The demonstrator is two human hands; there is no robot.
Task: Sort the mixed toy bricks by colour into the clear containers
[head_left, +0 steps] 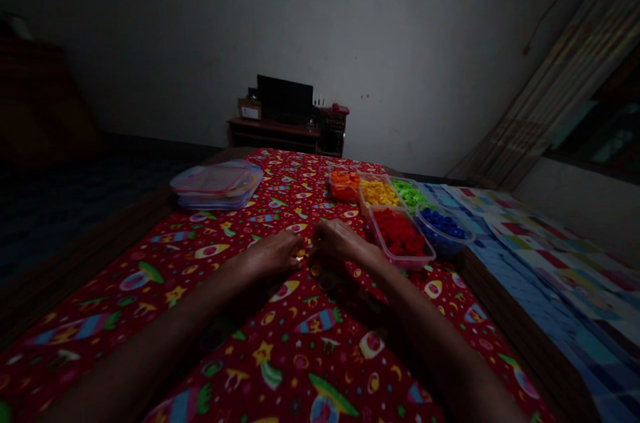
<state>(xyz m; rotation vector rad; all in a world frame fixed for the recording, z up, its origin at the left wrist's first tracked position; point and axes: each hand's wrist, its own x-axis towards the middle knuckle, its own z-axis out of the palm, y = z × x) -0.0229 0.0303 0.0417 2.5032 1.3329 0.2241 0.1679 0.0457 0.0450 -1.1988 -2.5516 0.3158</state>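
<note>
My left hand (273, 254) and my right hand (339, 241) meet at the middle of a red patterned tablecloth (280, 350). Their fingertips pinch together around a small yellowish piece (301, 253) between them; the room is dim and I cannot make it out. To the right of my right hand stands a clear tub of red pieces (400, 233). Beyond it are tubs of orange pieces (344, 184), yellow pieces (379, 193) and green pieces (410, 194), and a round bowl of blue pieces (444, 223).
A stack of clear lids (217, 185) lies at the far left of the cloth. A low wooden stand with a dark screen (285, 100) stands against the back wall. A blue patterned mat (540, 256) lies to the right, a striped curtain (555, 90) above it.
</note>
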